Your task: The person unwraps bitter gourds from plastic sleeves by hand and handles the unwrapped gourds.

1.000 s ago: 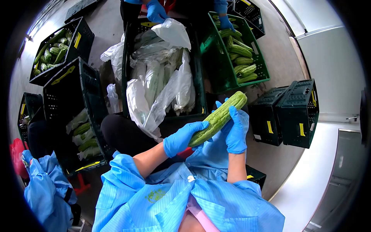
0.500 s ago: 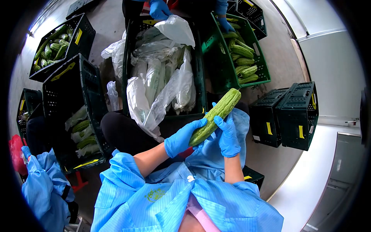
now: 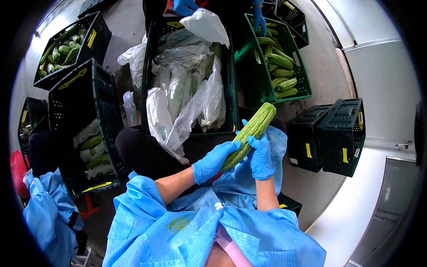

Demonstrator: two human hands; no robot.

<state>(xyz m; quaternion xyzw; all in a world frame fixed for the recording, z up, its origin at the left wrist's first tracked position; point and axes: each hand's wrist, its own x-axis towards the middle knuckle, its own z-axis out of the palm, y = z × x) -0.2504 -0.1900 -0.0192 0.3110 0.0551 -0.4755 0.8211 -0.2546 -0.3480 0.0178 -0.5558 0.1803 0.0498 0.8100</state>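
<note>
A long green bitter melon (image 3: 253, 131) is held at a slant above my lap, its upper end pointing right and away from me. Gloved in blue, my left hand (image 3: 213, 162) wraps round its lower end. My right hand (image 3: 261, 158), also in a blue glove, grips the melon's right side near the middle, with some fingers hidden behind it. Just beyond my knees stands a dark crate (image 3: 230, 95) holding melons wrapped in white film, and a loose white plastic bag (image 3: 158, 115) hangs over its near edge.
A green crate (image 3: 304, 80) of bare melons stands at upper right, a co-worker's gloved hand (image 3: 259, 20) over it. Another gloved hand (image 3: 184, 6) is by the film. Dark crates (image 3: 342, 133) stand right, more (image 3: 106, 98) left. A blue sleeve (image 3: 53, 209) shows at lower left.
The melon and my right hand have shifted slightly left, and my right hand has moved lower along the melon. The co-worker's hand at the green crate has risen from the melons.
</note>
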